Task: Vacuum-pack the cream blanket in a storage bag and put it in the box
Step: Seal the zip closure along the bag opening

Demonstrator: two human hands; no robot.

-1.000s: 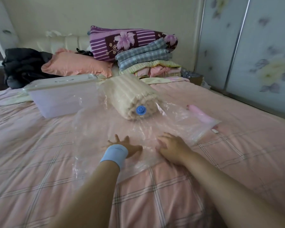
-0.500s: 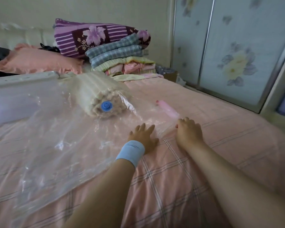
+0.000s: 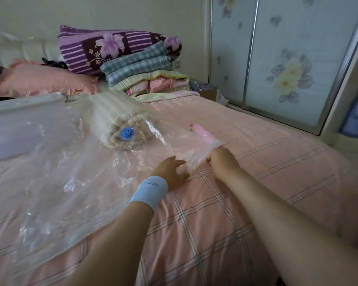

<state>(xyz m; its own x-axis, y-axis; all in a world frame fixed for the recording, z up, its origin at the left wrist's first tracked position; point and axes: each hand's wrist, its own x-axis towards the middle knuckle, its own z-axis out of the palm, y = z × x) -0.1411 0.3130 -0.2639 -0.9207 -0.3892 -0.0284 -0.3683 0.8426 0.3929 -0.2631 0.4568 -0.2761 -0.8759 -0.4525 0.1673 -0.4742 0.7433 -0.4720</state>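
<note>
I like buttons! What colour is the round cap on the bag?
The cap is blue; head view shows it.

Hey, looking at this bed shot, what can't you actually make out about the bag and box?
Head view:
- Seal of the bag: the right hand grips its corner and covers it; closed or not is unclear.
- The box: cut off by the left edge, veiled by the plastic.
- The pink thing beyond the corner: too blurred to name.

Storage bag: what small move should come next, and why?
Probably run the pinch along the last edge of the storage bag to its corner, to close it. The right hand pinches that edge near the corner, the left hand lies flat on the bag beside it, and the cream blanket sits inside.
</note>
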